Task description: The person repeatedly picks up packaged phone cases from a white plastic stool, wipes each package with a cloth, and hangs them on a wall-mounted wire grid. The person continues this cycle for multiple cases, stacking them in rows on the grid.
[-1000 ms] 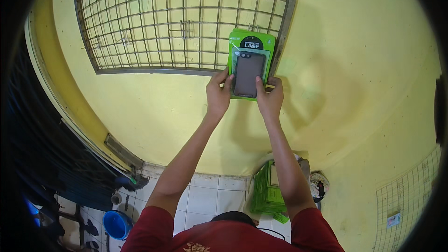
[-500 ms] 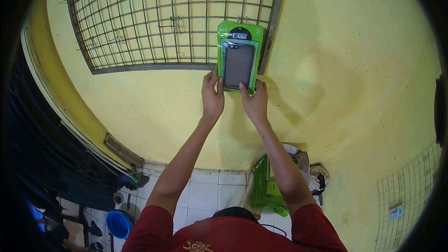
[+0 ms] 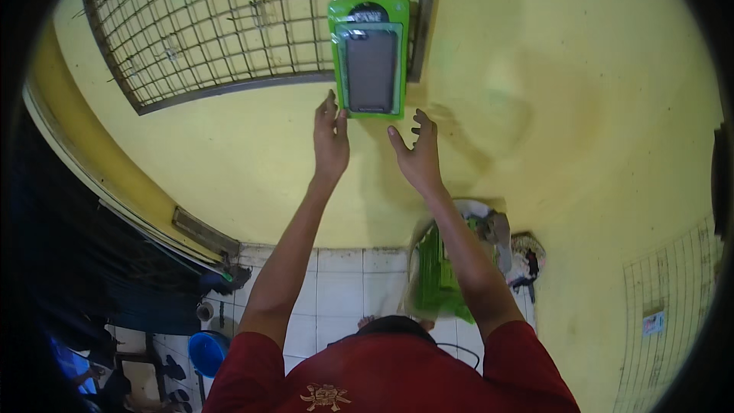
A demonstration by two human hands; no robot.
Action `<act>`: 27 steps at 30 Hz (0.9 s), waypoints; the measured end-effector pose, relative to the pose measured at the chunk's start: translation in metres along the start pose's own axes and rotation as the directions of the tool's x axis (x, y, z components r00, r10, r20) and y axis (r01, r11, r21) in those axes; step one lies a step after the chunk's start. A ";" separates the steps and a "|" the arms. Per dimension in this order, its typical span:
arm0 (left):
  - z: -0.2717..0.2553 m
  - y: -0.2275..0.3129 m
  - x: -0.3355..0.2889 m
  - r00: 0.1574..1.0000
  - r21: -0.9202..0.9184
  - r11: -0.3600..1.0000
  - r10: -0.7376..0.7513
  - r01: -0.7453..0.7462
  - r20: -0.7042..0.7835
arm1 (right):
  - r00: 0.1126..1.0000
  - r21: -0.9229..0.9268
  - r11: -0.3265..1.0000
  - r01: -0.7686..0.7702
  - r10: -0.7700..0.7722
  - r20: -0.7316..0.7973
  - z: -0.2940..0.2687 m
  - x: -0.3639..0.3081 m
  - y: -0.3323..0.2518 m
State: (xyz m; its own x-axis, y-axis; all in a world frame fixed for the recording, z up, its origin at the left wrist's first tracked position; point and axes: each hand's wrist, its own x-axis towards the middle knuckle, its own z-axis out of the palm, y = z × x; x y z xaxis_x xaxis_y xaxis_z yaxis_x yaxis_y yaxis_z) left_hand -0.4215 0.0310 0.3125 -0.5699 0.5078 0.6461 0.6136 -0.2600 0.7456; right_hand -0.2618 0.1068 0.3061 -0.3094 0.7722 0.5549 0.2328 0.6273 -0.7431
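A green-bordered phone case package [image 3: 371, 69] hangs at the lower right corner of a metal wire grid panel [image 3: 284, 27] on the wall. A dark phone case shows through its clear window. My left hand [image 3: 331, 141] is open at the package's lower left corner, fingers pointing up; its thumb is very close to the edge, and I cannot tell whether it touches. My right hand [image 3: 418, 151] is open below and right of the package, apart from it, with fingers spread and nothing in them.
Below my right forearm stands a bag [image 3: 443, 271] of more green packages on the white tiled floor [image 3: 339, 291]. A blue bucket [image 3: 208, 353] is at lower left, near dark hanging cloth [image 3: 84, 260]. Another wire grid [image 3: 673, 298] hangs on the right wall.
Both hands have let go of the package and drawn back, the right one farther away. The package stays hanging at the grid. The whole view has shifted slightly.
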 end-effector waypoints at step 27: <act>0.211 -0.065 -0.388 0.372 0.156 0.546 -0.726 0.823 0.579 | 0.571 -0.048 0.626 -0.778 0.737 0.362 -0.213 -0.268 0.366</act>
State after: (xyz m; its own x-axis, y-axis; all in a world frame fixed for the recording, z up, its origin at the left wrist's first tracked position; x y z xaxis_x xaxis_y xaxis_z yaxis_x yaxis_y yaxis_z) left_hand -0.1251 0.0245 -0.0213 -0.3409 0.8528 -0.3956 -0.0484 0.4043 0.9133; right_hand 0.1022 0.1511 -0.0349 -0.3392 0.8664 -0.3664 0.4307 -0.2032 -0.8793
